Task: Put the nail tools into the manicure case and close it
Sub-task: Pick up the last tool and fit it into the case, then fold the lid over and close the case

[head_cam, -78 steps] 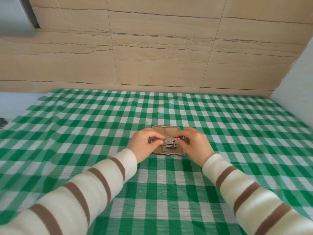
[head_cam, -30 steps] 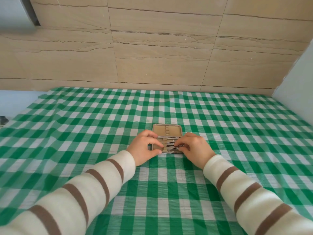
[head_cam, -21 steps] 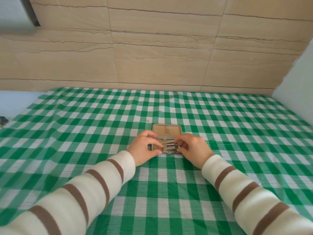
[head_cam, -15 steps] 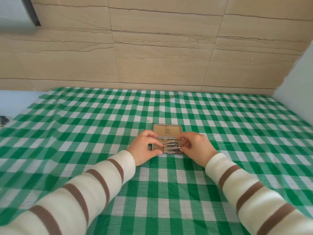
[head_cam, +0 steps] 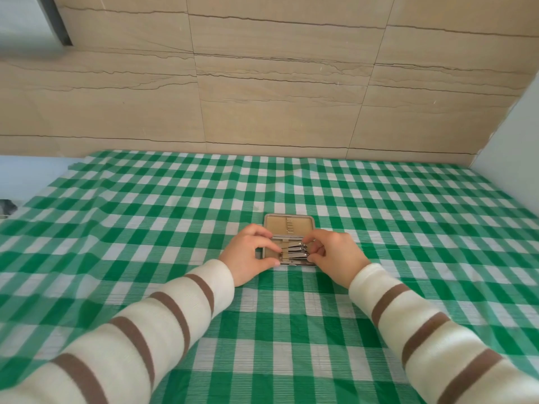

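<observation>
A small tan manicure case [head_cam: 288, 223] with a metal rim lies open flat on the green checked cloth, its lid half toward the wall. Several silver nail tools [head_cam: 294, 252] sit side by side in the near half. My left hand [head_cam: 248, 258] grips the case's left edge, thumb at the near corner. My right hand [head_cam: 335, 255] rests at the right edge with its fingertips on the tools' ends. Whether those fingers pinch a tool is hidden.
The green and white checked tablecloth [head_cam: 175, 217] covers the table. A beige tiled wall [head_cam: 262, 97] stands behind it, a pale panel [head_cam: 516, 147] rises at the right, and a small dark object [head_cam: 5, 207] lies past the cloth's left edge.
The case has been lowered flat onto the cloth from between my hands. My right fingers have shifted along the tools' right ends. My left hand has stayed on the left edge.
</observation>
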The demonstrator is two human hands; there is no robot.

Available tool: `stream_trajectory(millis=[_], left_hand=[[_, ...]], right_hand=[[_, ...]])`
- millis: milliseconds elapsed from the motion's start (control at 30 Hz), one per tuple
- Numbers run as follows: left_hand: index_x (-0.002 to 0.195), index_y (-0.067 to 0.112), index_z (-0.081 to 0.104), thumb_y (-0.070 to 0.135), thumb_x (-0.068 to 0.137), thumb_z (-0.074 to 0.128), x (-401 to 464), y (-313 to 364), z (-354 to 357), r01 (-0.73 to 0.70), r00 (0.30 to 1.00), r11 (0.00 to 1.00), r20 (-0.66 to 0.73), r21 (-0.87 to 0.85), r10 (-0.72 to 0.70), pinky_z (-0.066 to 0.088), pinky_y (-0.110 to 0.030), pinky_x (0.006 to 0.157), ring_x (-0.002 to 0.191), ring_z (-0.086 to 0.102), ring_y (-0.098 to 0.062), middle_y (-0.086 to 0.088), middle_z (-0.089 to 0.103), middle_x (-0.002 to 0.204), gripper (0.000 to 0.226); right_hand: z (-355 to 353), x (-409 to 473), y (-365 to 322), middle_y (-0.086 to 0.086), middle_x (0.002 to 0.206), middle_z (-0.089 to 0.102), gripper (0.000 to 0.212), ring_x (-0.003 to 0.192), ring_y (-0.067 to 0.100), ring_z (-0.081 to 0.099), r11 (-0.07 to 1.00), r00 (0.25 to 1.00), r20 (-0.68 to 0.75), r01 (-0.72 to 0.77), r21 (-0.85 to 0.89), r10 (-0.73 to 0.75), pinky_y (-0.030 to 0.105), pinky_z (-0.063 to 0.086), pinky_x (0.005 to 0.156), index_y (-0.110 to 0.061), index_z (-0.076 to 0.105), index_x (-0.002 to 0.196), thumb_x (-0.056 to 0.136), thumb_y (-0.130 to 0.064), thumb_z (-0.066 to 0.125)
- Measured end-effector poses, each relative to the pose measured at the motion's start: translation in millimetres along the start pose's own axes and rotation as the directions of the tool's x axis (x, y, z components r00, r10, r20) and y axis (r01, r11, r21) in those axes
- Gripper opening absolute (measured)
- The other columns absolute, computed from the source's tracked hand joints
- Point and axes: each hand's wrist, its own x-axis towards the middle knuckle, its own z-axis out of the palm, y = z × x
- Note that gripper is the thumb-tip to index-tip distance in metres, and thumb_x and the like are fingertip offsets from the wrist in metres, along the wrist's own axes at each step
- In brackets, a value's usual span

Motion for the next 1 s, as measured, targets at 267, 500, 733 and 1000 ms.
stream_trajectory(millis=[267, 500, 733, 1000], left_hand=[[0.094, 0.03, 0.069, 0.03, 0.074, 0.071, 0, -1, 1, 0.004, 1.0, 1.0, 0.006, -0.004, -0.004, 0.023, -0.027, 0.104, 0.113, 0.04, -0.007, 0.012, 0.047, 0.118, 0.02], [0.093, 0.029, 0.069, 0.031, 0.074, 0.07, 1, -1, 0, 0.015, 1.0, 1.0, 0.016, 0.002, -0.015, 0.023, -0.027, 0.105, 0.113, 0.04, -0.006, 0.013, 0.046, 0.117, 0.019], [0.103, 0.03, 0.062, 0.032, 0.077, 0.066, 5, 3, -5, 0.064, 0.998, 0.996, -0.024, -0.066, -0.066, 0.036, -0.021, 0.09, 0.1, 0.05, -0.01, 0.008, 0.048, 0.116, 0.025], [0.117, 0.019, 0.055, 0.024, 0.085, 0.059, 23, 10, -14, 0.243, 0.95, 0.926, -0.121, -0.288, -0.287, 0.036, -0.024, 0.087, 0.1, 0.052, -0.01, 0.002, 0.058, 0.119, 0.032]], right_hand=[[1, 0, -2, -0.002, 0.083, 0.062, 0.028, 0.079, 0.013, 0.057, 1.0, 1.0, -0.011, 0.003, 0.013, -0.002, 0.021, 0.047, 0.08, -0.016, 0.06, 0.106, 0.08, -0.005, 0.062], [1, 1, 1, -0.003, 0.083, 0.063, 0.023, 0.077, 0.011, 0.057, 0.998, 1.0, 0.013, 0.008, 0.055, -0.009, 0.019, 0.046, 0.077, -0.017, 0.063, 0.1, 0.079, -0.008, 0.065], [-11, 15, 14, -0.009, 0.082, 0.062, 0.013, 0.077, 0.005, 0.056, 0.969, 0.989, -0.089, -0.096, 0.226, 0.119, 0.023, 0.044, 0.074, -0.024, 0.064, 0.092, 0.08, -0.021, 0.067], [-8, 39, 24, 0.01, 0.096, 0.067, 0.028, 0.08, 0.023, 0.066, 0.837, 0.919, -0.055, -0.328, 0.438, 0.389, 0.039, 0.054, 0.083, -0.011, 0.06, 0.108, 0.08, -0.01, 0.06]])
